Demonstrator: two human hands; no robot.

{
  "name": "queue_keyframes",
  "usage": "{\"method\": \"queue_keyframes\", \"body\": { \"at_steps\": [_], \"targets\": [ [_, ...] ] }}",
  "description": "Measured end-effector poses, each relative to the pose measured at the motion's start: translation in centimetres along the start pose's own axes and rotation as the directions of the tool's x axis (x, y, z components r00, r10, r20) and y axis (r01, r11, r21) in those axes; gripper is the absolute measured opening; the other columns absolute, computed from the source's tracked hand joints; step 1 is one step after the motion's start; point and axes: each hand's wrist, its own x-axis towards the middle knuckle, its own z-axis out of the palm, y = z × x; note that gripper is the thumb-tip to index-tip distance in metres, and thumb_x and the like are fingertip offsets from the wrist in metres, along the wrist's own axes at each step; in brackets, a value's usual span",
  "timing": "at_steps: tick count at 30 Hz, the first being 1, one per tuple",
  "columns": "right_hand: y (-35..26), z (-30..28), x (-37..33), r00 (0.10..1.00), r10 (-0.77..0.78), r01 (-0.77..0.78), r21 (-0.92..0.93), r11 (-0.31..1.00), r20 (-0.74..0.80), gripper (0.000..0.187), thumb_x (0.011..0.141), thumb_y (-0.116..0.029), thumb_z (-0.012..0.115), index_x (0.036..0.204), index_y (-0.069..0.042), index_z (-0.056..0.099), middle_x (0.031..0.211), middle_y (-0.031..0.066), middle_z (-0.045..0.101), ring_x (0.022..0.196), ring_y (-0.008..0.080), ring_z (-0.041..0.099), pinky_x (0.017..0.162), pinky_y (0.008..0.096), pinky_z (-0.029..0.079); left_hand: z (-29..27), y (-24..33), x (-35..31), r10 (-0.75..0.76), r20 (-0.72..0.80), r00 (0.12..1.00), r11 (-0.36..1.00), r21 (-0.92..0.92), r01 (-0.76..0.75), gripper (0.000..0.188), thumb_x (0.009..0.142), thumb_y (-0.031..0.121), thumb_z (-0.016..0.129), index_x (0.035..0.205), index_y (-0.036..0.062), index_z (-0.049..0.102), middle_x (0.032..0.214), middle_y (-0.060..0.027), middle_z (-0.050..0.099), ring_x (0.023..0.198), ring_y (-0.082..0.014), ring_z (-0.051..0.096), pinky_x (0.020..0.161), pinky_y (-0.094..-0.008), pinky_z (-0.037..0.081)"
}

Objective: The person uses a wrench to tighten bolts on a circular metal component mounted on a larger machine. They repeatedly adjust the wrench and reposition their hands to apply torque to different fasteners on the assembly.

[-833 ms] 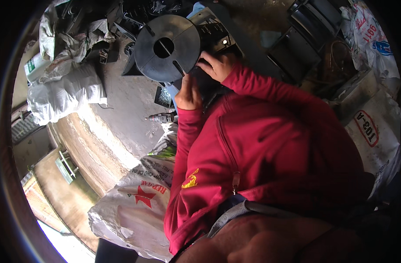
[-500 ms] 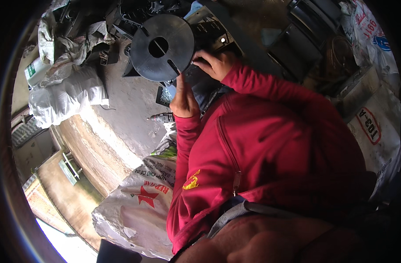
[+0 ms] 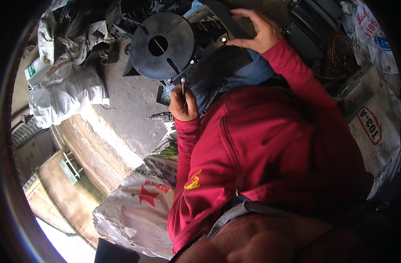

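My left hand (image 3: 183, 104) is closed around a slim silver wrench (image 3: 183, 82), its rounded end pointing up. Just beyond it lies a round black metal disc (image 3: 141, 52) with a central hole and narrow slots. My right hand (image 3: 264, 35) spans the end of a dark metal frame (image 3: 226, 18), thumb on the near side and fingers on the far side; the exact contact is partly hidden. A bright bolt head (image 3: 224, 40) shows near the thumb. Another small shiny bolt (image 3: 191, 62) sits by the disc's right edge.
A small tray of metal fasteners (image 3: 164, 94) and a power drill (image 3: 161, 117) lie left of my left hand. White sacks (image 3: 69, 94) stand at the left, and another sack (image 3: 139, 197) sits near me. Dark metal parts (image 3: 303, 41) are at the upper right.
My right hand has left the disc's edge and moved right and up to the frame's end. My left hand has lowered slightly, and the wrench now shows. The frame's near end has shifted, exposing blue trousers.
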Motion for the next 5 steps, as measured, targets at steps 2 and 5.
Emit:
{"method": "queue_keyframes", "body": {
  "at_steps": [2,5],
  "targets": [
    [0.1,0.7,0.0,0.995,-0.062,0.063,-0.02,0.998,0.076,0.074,0.06,-0.031,0.087,0.124,-0.01,0.056,0.114,0.0082,0.062,0.106,0.0246,0.061,0.091,0.0342,0.049,0.0,0.4,0.7,0.054,0.002,0.999,0.994,0.099,-0.054,0.024,0.084,0.0,0.061,0.107,0.0026,0.059,0.078,-0.0106,0.063,0.066,-0.0181,0.063,0.061,-0.027,0.048],
    [1.0,1.9,0.7,0.981,-0.121,0.121,0.011,0.993,0.154,0.085,0.06,-0.045,0.085,0.131,-0.015,0.05,0.126,0.009,0.054,0.114,0.0284,0.056,0.095,0.0386,0.048,0.5,0.5,2.9,0.102,0.018,0.995,0.982,0.158,-0.104,0.028,0.082,0.003,0.065,0.11,0.0064,0.061,0.084,-0.0099,0.067,0.068,-0.0227,0.065,0.064,-0.0281,0.05]
  ]
}}
